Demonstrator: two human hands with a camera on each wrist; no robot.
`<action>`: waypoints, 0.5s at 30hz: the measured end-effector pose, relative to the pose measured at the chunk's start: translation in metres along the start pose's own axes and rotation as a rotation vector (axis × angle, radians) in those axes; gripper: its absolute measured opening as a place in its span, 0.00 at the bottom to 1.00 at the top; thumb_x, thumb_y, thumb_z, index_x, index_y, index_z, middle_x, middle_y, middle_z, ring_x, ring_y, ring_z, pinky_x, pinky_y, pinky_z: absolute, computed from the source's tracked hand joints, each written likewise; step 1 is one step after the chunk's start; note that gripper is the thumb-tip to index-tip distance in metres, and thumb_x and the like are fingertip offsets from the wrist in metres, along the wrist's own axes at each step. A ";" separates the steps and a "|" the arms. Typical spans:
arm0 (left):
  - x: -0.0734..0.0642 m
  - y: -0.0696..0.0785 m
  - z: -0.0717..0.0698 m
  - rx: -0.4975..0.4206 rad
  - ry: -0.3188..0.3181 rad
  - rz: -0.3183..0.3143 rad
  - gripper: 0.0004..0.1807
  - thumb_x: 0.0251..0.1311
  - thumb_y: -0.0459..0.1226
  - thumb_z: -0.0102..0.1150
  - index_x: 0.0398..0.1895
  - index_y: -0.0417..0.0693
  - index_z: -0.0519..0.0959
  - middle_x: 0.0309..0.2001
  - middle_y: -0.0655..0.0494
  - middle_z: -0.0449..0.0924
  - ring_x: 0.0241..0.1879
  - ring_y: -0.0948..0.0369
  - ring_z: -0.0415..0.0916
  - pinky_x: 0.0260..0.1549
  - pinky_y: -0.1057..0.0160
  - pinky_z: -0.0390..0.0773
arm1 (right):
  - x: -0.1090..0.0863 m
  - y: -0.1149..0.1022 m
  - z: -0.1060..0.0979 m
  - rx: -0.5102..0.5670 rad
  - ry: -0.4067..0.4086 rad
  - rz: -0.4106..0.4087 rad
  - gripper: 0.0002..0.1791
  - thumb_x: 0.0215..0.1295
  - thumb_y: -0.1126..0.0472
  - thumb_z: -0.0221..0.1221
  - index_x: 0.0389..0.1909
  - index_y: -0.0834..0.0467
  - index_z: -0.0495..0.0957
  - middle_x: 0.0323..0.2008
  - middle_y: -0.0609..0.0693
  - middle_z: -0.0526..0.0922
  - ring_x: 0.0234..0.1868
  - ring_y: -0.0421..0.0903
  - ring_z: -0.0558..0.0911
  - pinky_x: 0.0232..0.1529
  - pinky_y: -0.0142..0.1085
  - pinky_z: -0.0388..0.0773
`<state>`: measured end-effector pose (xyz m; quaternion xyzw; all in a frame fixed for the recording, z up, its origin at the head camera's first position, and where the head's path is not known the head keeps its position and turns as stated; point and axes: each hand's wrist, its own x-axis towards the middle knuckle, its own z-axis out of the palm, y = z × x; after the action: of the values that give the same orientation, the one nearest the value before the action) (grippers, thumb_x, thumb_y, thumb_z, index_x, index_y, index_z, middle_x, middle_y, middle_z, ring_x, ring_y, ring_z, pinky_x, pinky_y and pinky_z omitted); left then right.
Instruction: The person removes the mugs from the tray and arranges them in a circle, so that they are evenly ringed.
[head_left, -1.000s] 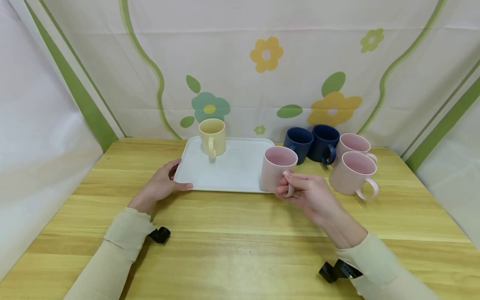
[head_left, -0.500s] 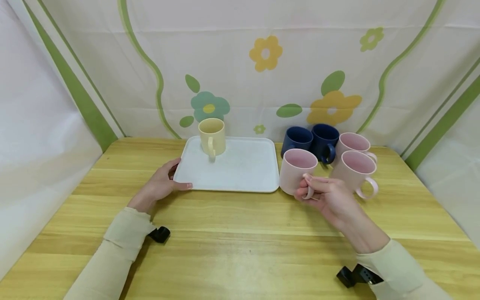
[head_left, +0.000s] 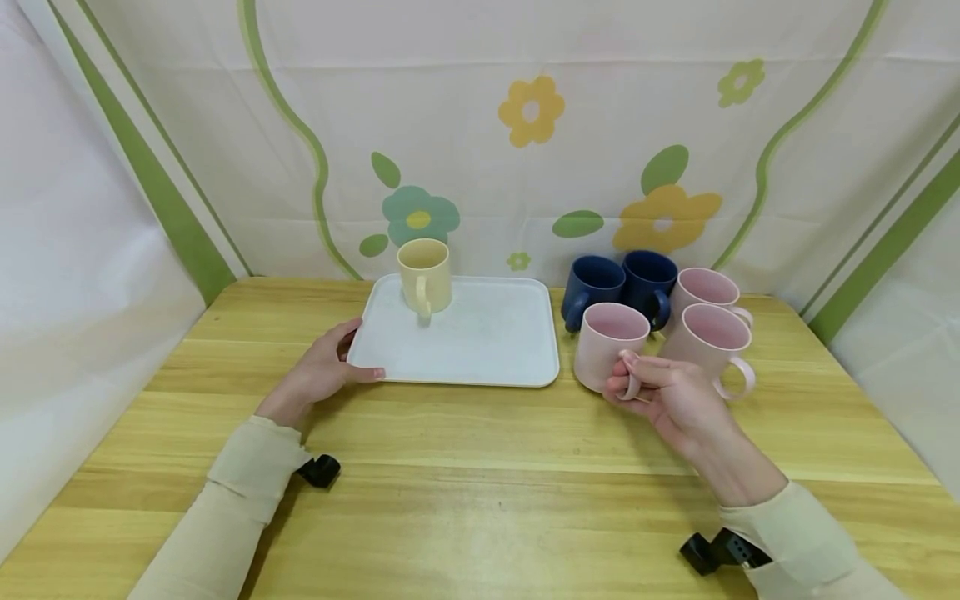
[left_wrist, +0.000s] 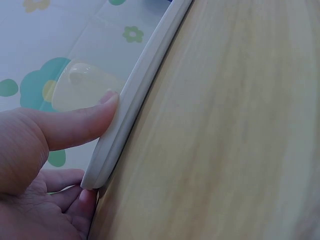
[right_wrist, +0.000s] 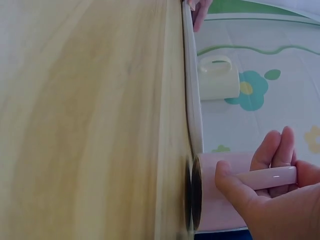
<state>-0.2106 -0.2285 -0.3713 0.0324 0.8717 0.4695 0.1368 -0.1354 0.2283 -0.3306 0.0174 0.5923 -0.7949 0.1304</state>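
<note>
With your right hand (head_left: 675,404) pinching the handle (right_wrist: 272,176) of the front pink mug (head_left: 602,358), just right of the tray (head_left: 483,337), and your left hand (head_left: 324,367) gripping the tray's near-left corner, hold the mug upright and clear of the blue mugs (head_left: 602,288) behind.

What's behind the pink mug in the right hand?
Behind the held pink mug, the left navy mug and right navy mug stand upright, partly visible. It hides some of their lower sides and the tabletop just behind.
</note>
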 end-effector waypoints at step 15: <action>-0.003 0.004 0.001 -0.023 -0.002 -0.011 0.59 0.54 0.41 0.73 0.80 0.43 0.40 0.78 0.38 0.47 0.74 0.41 0.52 0.71 0.42 0.57 | 0.011 0.007 0.000 -0.156 0.053 0.075 0.18 0.75 0.54 0.53 0.55 0.64 0.77 0.43 0.45 0.88 0.52 0.42 0.85 0.59 0.35 0.78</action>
<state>-0.2075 -0.2255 -0.3677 0.0267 0.8664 0.4785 0.1404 -0.1444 0.2242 -0.3393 0.0506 0.6548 -0.7400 0.1453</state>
